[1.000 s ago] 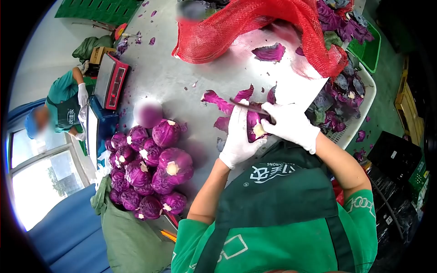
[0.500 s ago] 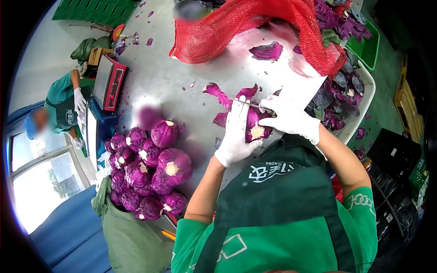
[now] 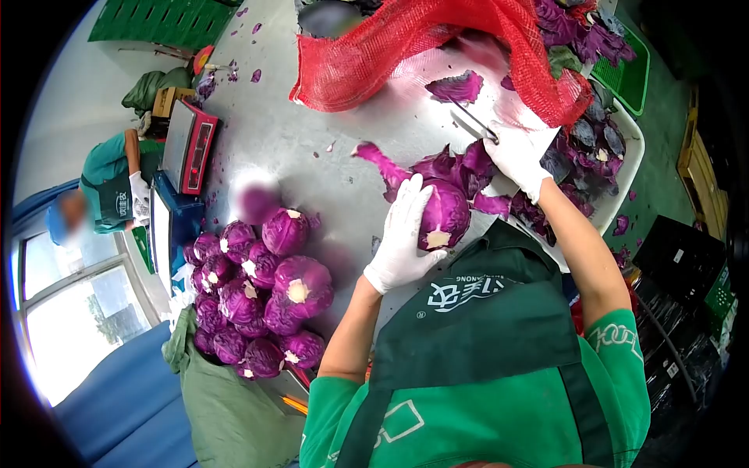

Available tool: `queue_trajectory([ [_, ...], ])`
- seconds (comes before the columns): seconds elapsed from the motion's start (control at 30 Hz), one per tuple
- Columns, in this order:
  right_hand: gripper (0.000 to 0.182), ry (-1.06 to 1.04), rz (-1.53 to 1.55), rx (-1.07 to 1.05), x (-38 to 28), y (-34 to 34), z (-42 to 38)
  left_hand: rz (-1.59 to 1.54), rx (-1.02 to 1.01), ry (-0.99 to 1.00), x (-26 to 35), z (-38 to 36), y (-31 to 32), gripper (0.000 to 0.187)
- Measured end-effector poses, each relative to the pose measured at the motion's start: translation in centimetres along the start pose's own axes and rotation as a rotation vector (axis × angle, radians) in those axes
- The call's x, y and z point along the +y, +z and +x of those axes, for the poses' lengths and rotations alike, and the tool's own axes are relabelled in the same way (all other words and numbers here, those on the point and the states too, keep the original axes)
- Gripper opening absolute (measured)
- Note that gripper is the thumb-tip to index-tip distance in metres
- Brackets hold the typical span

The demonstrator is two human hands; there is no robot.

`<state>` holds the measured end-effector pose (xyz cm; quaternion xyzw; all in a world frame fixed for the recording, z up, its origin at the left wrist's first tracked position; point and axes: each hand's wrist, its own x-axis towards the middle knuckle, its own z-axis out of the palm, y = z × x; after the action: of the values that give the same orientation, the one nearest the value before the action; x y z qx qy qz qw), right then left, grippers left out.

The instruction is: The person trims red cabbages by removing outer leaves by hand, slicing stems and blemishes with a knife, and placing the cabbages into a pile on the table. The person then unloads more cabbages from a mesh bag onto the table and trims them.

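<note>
A red cabbage [image 3: 445, 212] with a pale cut stem sits on the metal table just in front of my apron. My gloved left hand [image 3: 402, 234] grips its left side, fingers laid along the leaves. Off to the upper right, my gloved right hand [image 3: 515, 160] is closed on a knife [image 3: 471, 119], whose thin blade points to the upper left. Loosened purple leaves [image 3: 441, 165] spread behind the cabbage, between the two hands. Another loose leaf [image 3: 456, 86] lies beyond the knife tip.
Several cabbages [image 3: 242, 300] are piled on the left, by a green sack [image 3: 222, 405]. A red mesh bag [image 3: 343, 74] stretches across the far side. At right, a white bin [image 3: 637, 160] holds leaves. A co-worker [image 3: 109, 179] stands at far left near a red scale [image 3: 197, 156].
My right hand has pulled away from the cabbage, up and to the right, with the knife. Outer leaves now spread behind the cabbage, leaving a smoother surface. My left hand stays on it.
</note>
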<state>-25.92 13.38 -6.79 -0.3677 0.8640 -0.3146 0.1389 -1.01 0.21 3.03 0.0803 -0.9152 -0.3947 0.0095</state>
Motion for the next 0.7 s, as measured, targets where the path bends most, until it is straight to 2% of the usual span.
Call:
queue_trajectory([
  [0.07, 0.038, 0.018, 0.084, -0.113, -4.1, -4.0, -1.0, -0.041, 0.034, -0.037, -0.9, -0.2, -0.5, 0.101],
  [0.1, 0.046, 0.043, 0.054, -0.173, -4.9, -4.3, -1.3, -0.086, 0.065, -0.08, -1.4, -0.6, -0.4, 0.1],
  [0.17, 0.053, 0.008, 0.252, -0.202, -7.5, -5.4, -2.9, -0.098, 0.115, -0.107, -2.5, -0.8, 0.3, 0.1],
  [0.23, 0.062, -0.252, -0.048, 0.042, -7.2, -3.4, -4.7, -0.093, 0.188, -0.126, -2.4, -0.6, 0.2, 0.103],
  [0.27, 0.065, -0.239, -0.076, 0.044, -7.4, -3.1, -5.5, 0.071, 0.2, -0.112, -1.8, -0.4, 0.1, 0.1],
  [0.3, 0.064, -0.189, -0.029, 0.098, -7.6, -2.5, -6.1, 0.071, 0.203, -0.115, -1.3, -0.3, 0.3, 0.1],
  [0.37, 0.06, -0.057, 0.07, 0.039, -8.3, -2.7, -7.4, 0.175, 0.254, -0.357, -0.7, -0.5, 0.5, 0.099],
  [0.4, 0.056, 0.037, 0.223, -0.084, -8.6, -2.6, -7.9, 0.153, 0.217, -0.438, -1.6, -0.8, 0.7, 0.101],
  [0.43, 0.052, 0.132, 0.373, -0.206, -8.9, -2.6, -8.5, 0.154, 0.218, -0.439, -1.5, -0.8, 0.6, 0.101],
  [0.47, 0.053, 0.094, 0.552, -0.14, -8.7, -0.9, -9.7, 0.111, 0.212, -0.469, -1.2, -1.0, 0.5, 0.101],
  [0.5, 0.056, 0.051, 0.631, -0.161, -8.7, 0.2, -9.7, 0.067, 0.203, -0.501, -1.0, -1.2, 0.5, 0.101],
  [0.53, 0.057, -0.024, 0.524, -0.09, -8.5, 0.7, -9.6, 0.247, 0.189, -0.414, -1.1, -1.7, 0.6, 0.106],
  [0.57, 0.057, -0.1, 0.417, -0.02, -8.6, 1.2, -9.4, 0.248, 0.188, -0.416, -1.1, -1.7, 0.6, 0.106],
  [0.63, 0.059, 0.168, 0.497, -0.365, -9.5, -0.6, -8.3, 0.061, 0.305, -0.29, -1.2, -1.7, 0.6, 0.114],
  [0.67, 0.06, 0.134, 0.413, -0.337, -9.9, -1.3, -8.3, 0.187, 0.274, -0.188, -1.5, -1.6, 0.5, 0.12],
  [0.7, 0.06, 0.134, 0.413, -0.336, -9.8, -1.3, -8.3, 0.188, 0.274, -0.187, -1.0, -1.3, 0.1, 0.12],
])
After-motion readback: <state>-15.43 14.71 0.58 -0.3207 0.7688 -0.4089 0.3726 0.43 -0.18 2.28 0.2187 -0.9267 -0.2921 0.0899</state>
